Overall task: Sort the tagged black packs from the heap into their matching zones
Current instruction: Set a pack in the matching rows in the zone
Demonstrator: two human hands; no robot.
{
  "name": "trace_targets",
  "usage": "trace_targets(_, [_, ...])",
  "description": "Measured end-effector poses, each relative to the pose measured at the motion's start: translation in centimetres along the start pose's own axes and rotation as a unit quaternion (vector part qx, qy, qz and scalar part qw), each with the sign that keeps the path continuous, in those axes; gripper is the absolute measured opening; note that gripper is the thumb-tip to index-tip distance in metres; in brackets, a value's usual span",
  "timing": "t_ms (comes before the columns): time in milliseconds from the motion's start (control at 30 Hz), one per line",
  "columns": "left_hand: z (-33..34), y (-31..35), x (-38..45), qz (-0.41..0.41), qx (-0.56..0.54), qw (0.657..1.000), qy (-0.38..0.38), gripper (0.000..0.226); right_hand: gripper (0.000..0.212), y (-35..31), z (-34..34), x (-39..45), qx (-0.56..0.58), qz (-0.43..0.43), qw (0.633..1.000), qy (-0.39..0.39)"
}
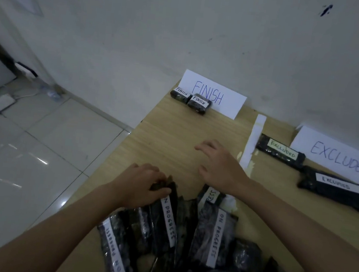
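1. The left hand [144, 184] is curled over the far end of a pack [168, 215] tagged ON PROGRESS, which is gripped at the top of the heap [183, 248].
2. The right hand [220, 165] is held above the tabletop [173, 139], just beyond the heap, with fingers spread and loosely bent; nothing is held in it.
3. The heap is seen under and just behind both hands, at the near edge of the tabletop. Black packs are piled there, overlapping, several tagged ON PROGRESS and one near the bottom tagged EXCLUDED.
4. Well beyond the hands, a FINISH sign [212, 93] is propped against the wall [207, 38]. Two FINISH packs [190, 100] are laid side by side, touching, in front of it.
5. To the right of the right hand, a white strip [252, 139] is laid across the tabletop as a divider.
6. Past the strip, an EXCLUDED sign [339, 156] is stood, with two EXCLUDED packs [304, 170] laid end to end before it.
7. To the left of the left hand, a tiled floor [26, 152] is seen below the tabletop.
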State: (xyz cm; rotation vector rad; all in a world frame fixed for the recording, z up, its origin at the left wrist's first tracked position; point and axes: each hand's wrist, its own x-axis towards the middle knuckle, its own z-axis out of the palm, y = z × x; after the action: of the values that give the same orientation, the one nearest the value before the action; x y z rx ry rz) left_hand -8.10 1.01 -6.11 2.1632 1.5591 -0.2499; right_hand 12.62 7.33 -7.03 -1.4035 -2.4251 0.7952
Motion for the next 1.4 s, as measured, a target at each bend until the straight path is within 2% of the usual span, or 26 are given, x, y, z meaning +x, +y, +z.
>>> trace_targets(100, [-0.1, 0.3, -0.6, -0.009, -0.012, 1.000, 0.022, 0.043, 0.040, -0.2, 0.4, -2.1, 0.015, 0.006, 1.000, -0.011])
trace_targets(200, [-1.1, 1.3, -0.7, -0.010, -0.126, 0.990, 0.063, 0.038, 0.032, -1.1, 0.7, -3.5, 0.068, 0.008, 0.998, -0.015])
trace_targets(267, [-2.2, 2.3, -0.7, -0.014, -0.198, 0.977, 0.077, 0.027, 0.034, -2.3, 0.4, -4.2, 0.151, 0.038, 0.988, -0.012])
trace_targets(367, [-3.8, 3.4, -0.4, 0.002, -0.223, 0.967, 0.122, 0.019, 0.043, -3.7, -0.3, -4.9, 0.306, 0.085, 0.948, -0.006])
trace_targets(500, [-6.1, 5.3, 0.0, 0.039, -0.222, 0.953, 0.200, 0.015, 0.053, -4.2, -2.4, -6.1, 0.374, 0.123, 0.916, 0.072])
trace_targets(567, [-7.3, 6.9, 0.4, 0.053, -0.244, 0.935, 0.251, 0.013, 0.058, -4.2, -3.3, -7.2, 0.394, 0.130, 0.903, 0.113])
trace_targets(667, [-8.6, 10.2, 1.3, 0.073, -0.290, 0.909, 0.289, 0.014, 0.049, -3.5, -4.6, -9.2, 0.380, 0.122, 0.900, 0.176])
trace_targets(767, [-9.0, 14.8, 2.5, 0.114, -0.319, 0.900, 0.273, 0.015, 0.027, -2.0, -6.3, -11.9, 0.351, 0.144, 0.884, 0.272])
trace_targets(867, [-8.7, 20.3, 3.9, 0.150, -0.359, 0.897, 0.211, 0.020, 0.036, 0.0, -8.6, -15.8, 0.373, 0.158, 0.847, 0.345])
trace_targets(967, [-7.7, 26.2, 5.1, 0.201, -0.346, 0.904, 0.148, 0.019, 0.044, 2.6, -10.9, -20.8, 0.337, 0.172, 0.842, 0.385])
trace_targets(1133, [-5.1, 36.6, 6.0, 0.269, -0.316, 0.905, 0.090, 0.019, 0.024, 7.5, -13.9, -30.0, 0.292, 0.211, 0.830, 0.425])
trace_targets(1267, [-2.2, 44.4, 6.1, 0.299, -0.325, 0.896, 0.049, 0.013, 0.024, 10.8, -15.8, -36.8, 0.338, 0.264, 0.780, 0.456])
trace_targets(1400, [0.5, 50.8, 6.4, 0.273, -0.374, 0.886, 0.024, 0.022, 0.021, 14.3, -17.6, -43.3, 0.425, 0.278, 0.717, 0.477])
